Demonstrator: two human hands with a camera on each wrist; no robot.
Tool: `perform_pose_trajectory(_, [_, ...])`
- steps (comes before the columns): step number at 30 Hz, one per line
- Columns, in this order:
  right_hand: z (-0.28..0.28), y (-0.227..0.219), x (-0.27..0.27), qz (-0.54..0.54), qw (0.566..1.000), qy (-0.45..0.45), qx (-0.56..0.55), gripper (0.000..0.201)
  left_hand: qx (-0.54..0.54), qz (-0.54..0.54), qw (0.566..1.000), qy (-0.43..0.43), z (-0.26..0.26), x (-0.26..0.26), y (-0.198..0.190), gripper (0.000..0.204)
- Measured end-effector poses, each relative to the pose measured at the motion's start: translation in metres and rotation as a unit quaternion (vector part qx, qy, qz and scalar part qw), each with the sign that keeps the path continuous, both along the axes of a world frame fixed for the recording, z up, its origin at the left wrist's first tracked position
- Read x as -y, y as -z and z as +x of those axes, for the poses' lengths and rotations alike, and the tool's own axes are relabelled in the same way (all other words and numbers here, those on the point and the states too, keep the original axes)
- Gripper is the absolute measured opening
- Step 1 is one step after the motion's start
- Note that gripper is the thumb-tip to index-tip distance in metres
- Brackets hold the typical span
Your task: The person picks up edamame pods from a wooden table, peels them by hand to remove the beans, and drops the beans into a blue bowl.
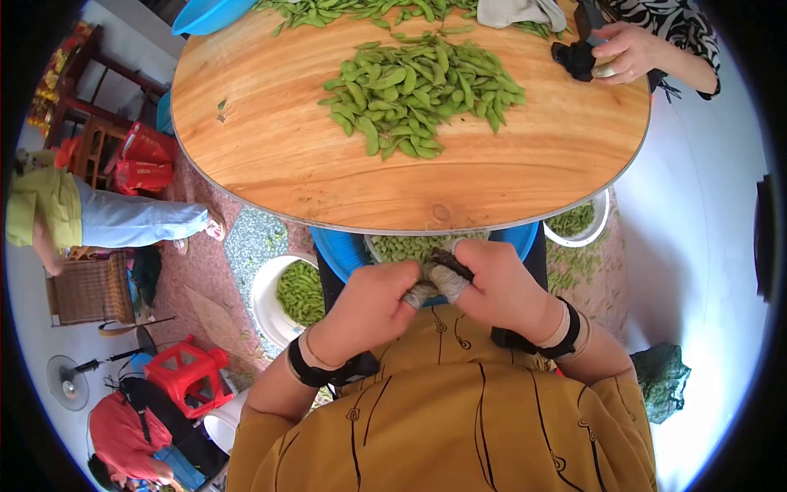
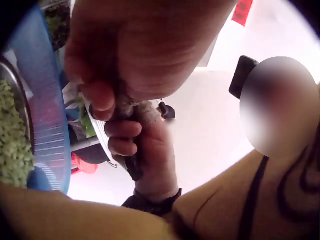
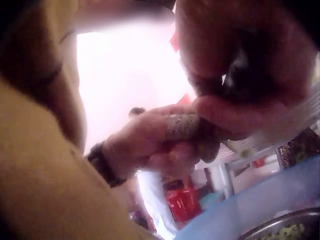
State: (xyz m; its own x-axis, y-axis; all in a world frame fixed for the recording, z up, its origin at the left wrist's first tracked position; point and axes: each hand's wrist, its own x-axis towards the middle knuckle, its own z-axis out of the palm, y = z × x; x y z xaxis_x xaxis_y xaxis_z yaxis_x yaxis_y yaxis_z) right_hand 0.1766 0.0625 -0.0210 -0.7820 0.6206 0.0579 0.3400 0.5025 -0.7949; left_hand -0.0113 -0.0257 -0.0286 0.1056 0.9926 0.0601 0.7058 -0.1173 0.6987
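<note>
Both hands meet over the bowl, thumbs close together and fingers curled. My left hand (image 1: 369, 303) comes in from the left, its thumb wrapped in grey, worn tape (image 1: 420, 293). From the other side reaches my right hand (image 1: 508, 283), with similar wrapping on its thumb and dark covering on a finger. I cannot tell what lies between the fingertips, as the fingers hide it. Below the hands, a metal-rimmed bowl (image 3: 260, 227) holds shelled green beans (image 2: 12, 135). It sits inside a blue plastic basin (image 2: 50, 115).
A heap of green soybean pods (image 1: 418, 90) lies on the wooden table (image 1: 270, 156). White buckets (image 1: 266, 299) of green pods stand on the floor to both sides. Another person's hand (image 1: 627, 53) is at the table's far right. A red stool (image 1: 188, 373) stands at left.
</note>
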Motion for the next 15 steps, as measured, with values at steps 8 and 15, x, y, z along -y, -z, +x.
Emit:
perform_pose_trajectory(8, [0.002,-0.022,-0.017,-0.461,0.886,0.053,-0.01,0.024,0.489,-0.255,0.834,0.021,-0.012,-0.002,-0.011,0.008])
perform_pose_trajectory(15, [-0.006,-0.04,-0.029,-0.118,0.989,-0.031,0.084,0.017,0.459,-0.176,0.871,0.004,-0.027,0.007,-0.005,0.007])
